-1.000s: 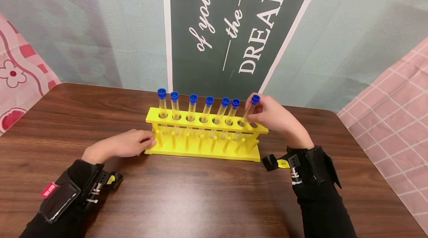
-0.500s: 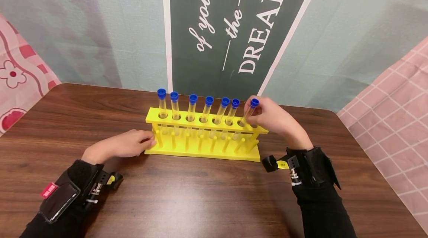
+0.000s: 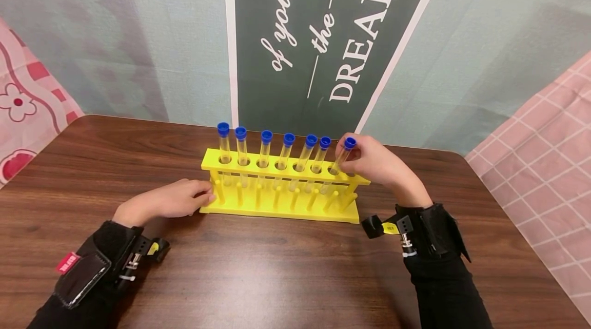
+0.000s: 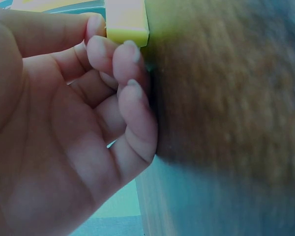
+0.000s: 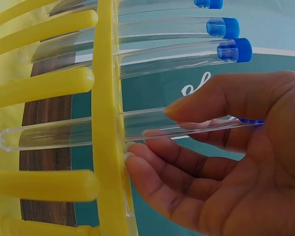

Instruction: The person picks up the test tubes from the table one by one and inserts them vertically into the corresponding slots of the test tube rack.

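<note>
A yellow test tube rack [image 3: 277,208] stands on the table, with several clear, blue-capped test tubes [image 3: 264,150] leaning in its holes. My right hand [image 3: 375,159] pinches the rightmost test tube [image 3: 349,143] between thumb and fingers. In the right wrist view, this tube [image 5: 49,136] passes through the top plate, its rounded end below it and above the base; the palm partly hides its cap. My left hand [image 3: 177,198] grips the rack's left end. Its thumb and fingertips meet the yellow edge [image 4: 128,35] in the left wrist view.
Upright yellow pegs [image 3: 277,198] line the front of the rack. The brown wooden table [image 3: 258,272] extends in front and to both sides. Behind it hangs a cloth backdrop [image 3: 184,36] with a dark lettered panel [image 3: 295,93]. A pink tiled cloth [image 3: 545,175] hangs at right.
The rightmost tube has sunk slightly lower in its hole, its cap moving down and a little left with my right hand. My left hand and the rack have stayed in place.
</note>
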A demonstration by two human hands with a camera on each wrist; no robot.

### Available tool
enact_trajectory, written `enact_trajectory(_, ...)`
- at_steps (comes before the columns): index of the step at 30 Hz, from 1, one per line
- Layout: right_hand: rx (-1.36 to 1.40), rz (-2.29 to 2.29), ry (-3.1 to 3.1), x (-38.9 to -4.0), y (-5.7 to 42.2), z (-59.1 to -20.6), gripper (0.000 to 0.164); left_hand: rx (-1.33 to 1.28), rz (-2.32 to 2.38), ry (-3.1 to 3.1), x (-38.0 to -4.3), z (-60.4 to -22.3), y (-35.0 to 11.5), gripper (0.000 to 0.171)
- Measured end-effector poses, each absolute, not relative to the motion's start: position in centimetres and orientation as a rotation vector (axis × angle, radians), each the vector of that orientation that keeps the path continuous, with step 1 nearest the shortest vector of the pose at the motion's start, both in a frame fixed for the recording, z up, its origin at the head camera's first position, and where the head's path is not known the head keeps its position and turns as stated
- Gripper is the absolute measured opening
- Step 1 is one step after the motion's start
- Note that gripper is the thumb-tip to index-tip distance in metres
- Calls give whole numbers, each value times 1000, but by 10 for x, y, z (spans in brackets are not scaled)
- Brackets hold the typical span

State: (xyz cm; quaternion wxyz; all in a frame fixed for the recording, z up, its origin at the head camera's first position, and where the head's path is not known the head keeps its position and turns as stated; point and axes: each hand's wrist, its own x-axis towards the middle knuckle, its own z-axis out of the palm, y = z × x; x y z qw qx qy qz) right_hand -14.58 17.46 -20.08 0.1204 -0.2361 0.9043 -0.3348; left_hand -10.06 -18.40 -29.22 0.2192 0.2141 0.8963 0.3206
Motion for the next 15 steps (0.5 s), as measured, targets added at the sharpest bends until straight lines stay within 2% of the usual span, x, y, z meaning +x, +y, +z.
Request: enact_trajectory(15,-704,-951,2651,-143,179,-200,27,610,881,2479,-101,-293,-184,21)
